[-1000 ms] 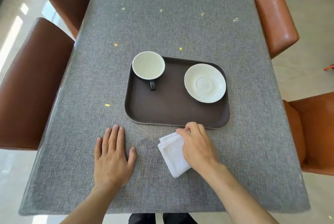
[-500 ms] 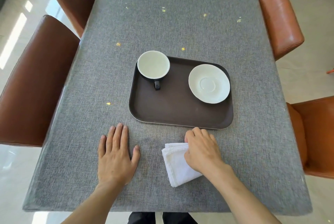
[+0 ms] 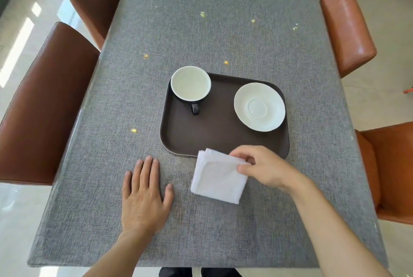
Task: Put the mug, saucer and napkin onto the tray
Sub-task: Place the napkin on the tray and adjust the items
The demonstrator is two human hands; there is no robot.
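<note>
A dark brown tray [image 3: 214, 133] lies mid-table. On its far left corner stands a mug [image 3: 190, 83], white inside, its dark handle pointing toward me. A white saucer [image 3: 259, 107] rests on the tray's right side. My right hand [image 3: 266, 168] pinches the right edge of a folded white napkin [image 3: 218, 176], which hangs lifted just in front of the tray's near edge, its far corner overlapping the rim. My left hand [image 3: 145, 194] lies flat on the grey tablecloth, fingers spread, left of the napkin.
The long table [image 3: 223, 31] wears a grey cloth with small yellow specks. Two brown chairs [image 3: 44, 107] stand along the left side, two orange ones [image 3: 346, 28] along the right. The table's near edge runs just below my forearms.
My right hand has pinched the napkin and lifted it off the cloth, bringing it toward the tray's near edge. My left hand has stayed flat.
</note>
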